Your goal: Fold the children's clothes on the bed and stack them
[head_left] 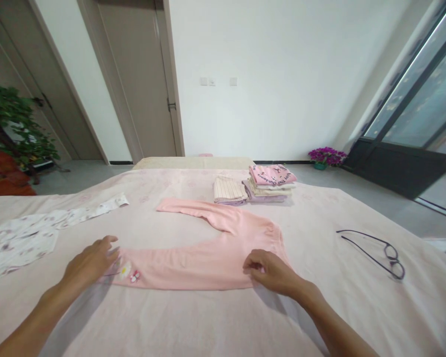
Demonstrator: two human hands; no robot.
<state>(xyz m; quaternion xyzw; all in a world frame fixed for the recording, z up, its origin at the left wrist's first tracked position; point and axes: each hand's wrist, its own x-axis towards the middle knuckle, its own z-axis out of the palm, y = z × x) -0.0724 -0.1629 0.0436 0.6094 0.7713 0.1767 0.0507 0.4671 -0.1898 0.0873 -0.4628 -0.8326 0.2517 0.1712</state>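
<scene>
A pair of pink child's trousers (pixel 208 263) lies spread on the bed sheet, legs pointing left and gathered waistband to the right. A flower and a butterfly decorate the near leg by its cuff. My left hand (pixel 92 258) is at that cuff, fingers apart and partly covering the leg end. Over the near side by the waist, my right hand (pixel 269 271) has its fingers loosely bent, with a gap at the thumb. The cloth under it lies flat, without bunching. Whether its fingertips press on the fabric is hard to see.
Folded clothes stand in a taller stack (pixel 271 183) and a striped pile (pixel 228 191) beyond the trousers. A white patterned garment (pixel 29 235) lies far left. Eyeglasses (pixel 392 258) rest on the right of the pale pink sheet (pixel 193 322).
</scene>
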